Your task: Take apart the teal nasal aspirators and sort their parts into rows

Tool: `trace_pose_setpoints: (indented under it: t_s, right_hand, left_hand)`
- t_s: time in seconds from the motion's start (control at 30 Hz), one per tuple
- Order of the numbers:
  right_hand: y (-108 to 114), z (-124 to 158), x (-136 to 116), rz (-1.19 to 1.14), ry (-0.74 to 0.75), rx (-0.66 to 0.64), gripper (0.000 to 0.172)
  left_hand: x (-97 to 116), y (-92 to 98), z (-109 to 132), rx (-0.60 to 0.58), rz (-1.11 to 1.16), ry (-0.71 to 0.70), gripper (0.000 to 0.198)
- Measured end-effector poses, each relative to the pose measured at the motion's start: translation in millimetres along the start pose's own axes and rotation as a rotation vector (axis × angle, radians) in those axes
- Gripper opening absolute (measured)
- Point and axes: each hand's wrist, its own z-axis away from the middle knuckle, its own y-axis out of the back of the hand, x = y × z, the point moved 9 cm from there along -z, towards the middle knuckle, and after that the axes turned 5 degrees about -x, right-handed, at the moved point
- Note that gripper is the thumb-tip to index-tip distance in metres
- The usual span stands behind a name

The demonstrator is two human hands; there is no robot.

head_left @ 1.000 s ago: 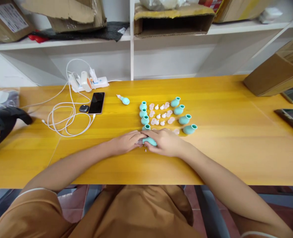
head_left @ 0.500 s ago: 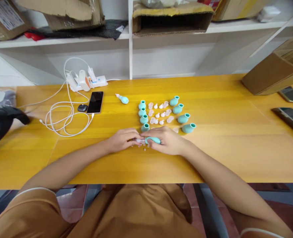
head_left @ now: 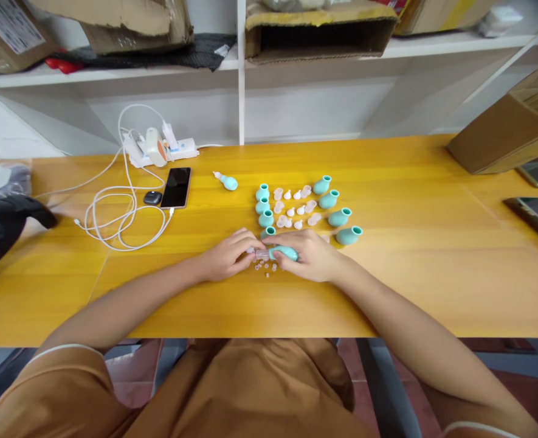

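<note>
Near the front of the table, my right hand (head_left: 317,255) is closed round a teal squeeze bulb (head_left: 287,253), which lies sideways with its neck to the left. A clear tube piece (head_left: 262,254) sits at the bulb's neck. My left hand (head_left: 227,255) pinches the clear piece's far end, where a small pale tip shows between the fingers. Tiny clear rings (head_left: 266,266) lie scattered just below both hands. Beyond them stand two columns of open teal bulbs (head_left: 340,217), with pale cups (head_left: 314,219) and small white tips (head_left: 290,212) between.
An assembled bulb aspirator (head_left: 226,180) lies at the back left of the bulbs. Farther left are a phone (head_left: 176,187), a coiled white cable (head_left: 113,234) and a power strip (head_left: 184,149). A cardboard box (head_left: 501,137) stands at the right, near another phone (head_left: 537,216).
My left hand has shifted slightly up and its fingers have moved on the clear piece, so more of it shows. The tiny rings below are more visible. My right hand keeps its hold.
</note>
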Motion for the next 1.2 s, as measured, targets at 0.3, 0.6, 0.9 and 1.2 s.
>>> trace_pose_setpoints:
  t_s: [0.3, 0.6, 0.9, 1.2]
  right_hand:
    - [0.0, 1.5, 1.6, 0.083, -0.039, -0.005, 0.036]
    - [2.2, 3.7, 1.5, 0.128, -0.04, -0.008, 0.038]
    - [2.7, 3.2, -0.2, 0.165, -0.034, -0.008, 0.036]
    - [5.2, 3.4, -1.1, 0.168, -0.046, -0.002, 0.035]
  left_hand:
    - [-12.4, -10.5, 2.2, -0.097, -0.009, 0.112, 0.029]
    - [-18.1, -19.9, 4.0, -0.174, -0.038, 0.131, 0.027]
    - [-19.4, -20.4, 6.2, -0.192, -0.033, 0.124, 0.036]
    - [-19.1, -18.6, 5.4, -0.2, 0.019, 0.13, 0.043]
